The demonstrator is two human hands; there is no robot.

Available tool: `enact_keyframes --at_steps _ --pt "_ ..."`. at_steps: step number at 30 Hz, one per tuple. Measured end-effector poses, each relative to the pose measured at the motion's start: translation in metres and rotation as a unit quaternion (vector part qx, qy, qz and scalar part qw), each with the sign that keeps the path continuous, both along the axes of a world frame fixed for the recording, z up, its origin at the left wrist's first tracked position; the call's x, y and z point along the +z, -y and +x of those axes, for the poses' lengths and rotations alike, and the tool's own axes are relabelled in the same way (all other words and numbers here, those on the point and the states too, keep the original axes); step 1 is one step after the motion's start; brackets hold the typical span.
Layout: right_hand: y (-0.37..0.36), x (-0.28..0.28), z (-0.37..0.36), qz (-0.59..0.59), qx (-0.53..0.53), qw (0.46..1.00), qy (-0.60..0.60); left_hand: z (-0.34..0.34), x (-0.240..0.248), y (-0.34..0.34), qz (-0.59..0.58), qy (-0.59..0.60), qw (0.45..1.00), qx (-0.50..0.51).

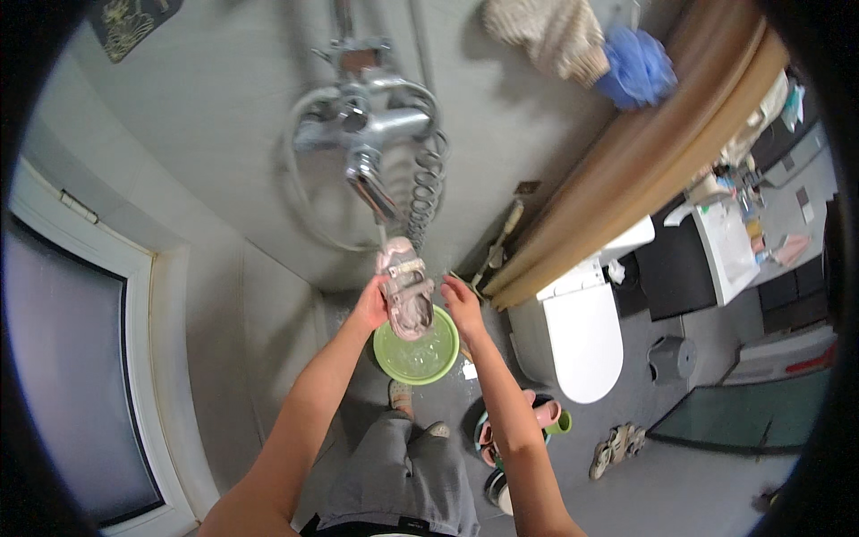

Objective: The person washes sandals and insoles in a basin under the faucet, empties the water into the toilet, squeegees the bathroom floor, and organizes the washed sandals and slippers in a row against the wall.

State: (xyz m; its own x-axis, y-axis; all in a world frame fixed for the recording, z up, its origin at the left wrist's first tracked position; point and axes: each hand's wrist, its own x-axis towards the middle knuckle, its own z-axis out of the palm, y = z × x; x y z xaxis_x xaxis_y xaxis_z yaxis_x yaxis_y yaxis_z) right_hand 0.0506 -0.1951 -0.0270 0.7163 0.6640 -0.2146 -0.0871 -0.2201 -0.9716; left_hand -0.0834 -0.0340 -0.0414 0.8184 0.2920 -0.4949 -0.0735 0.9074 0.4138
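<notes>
A small pale pink strap sandal (pixel 408 295) is held up under the tap spout (pixel 371 190), its open side facing me. A stream of water runs from the spout onto the sandal's upper end. My left hand (pixel 370 305) grips the sandal by its left edge, the fingers partly hidden by it. To the right of the sandal, my right hand (pixel 461 306) is apart from it, fingers loosely bent and holding nothing. Below both hands a green basin (pixel 400 374) with water in it stands on the floor.
The chrome mixer (pixel 394 125) with its coiled hose is on the wall ahead. A brown curtain (pixel 617 179) hangs at right, beside a white toilet (pixel 586 345). A bucket of items (pixel 490 438) stands by my right forearm; shoes (pixel 616 447) lie farther right.
</notes>
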Motion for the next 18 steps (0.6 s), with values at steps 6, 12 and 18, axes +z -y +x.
enact_keyframes --at_steps 6,12,18 --pt "-0.078 0.021 -0.017 0.049 0.047 0.983 -0.17 -0.015 0.003 -0.036 0.054 -0.052 0.994 -0.08" --pt "-0.109 0.024 -0.025 0.012 0.059 0.986 -0.154 -0.015 0.008 -0.046 0.411 -0.284 0.836 0.229" --pt "-0.12 0.046 -0.035 0.027 -0.076 0.988 -0.13 -0.009 0.043 -0.03 0.392 -0.194 0.886 0.154"
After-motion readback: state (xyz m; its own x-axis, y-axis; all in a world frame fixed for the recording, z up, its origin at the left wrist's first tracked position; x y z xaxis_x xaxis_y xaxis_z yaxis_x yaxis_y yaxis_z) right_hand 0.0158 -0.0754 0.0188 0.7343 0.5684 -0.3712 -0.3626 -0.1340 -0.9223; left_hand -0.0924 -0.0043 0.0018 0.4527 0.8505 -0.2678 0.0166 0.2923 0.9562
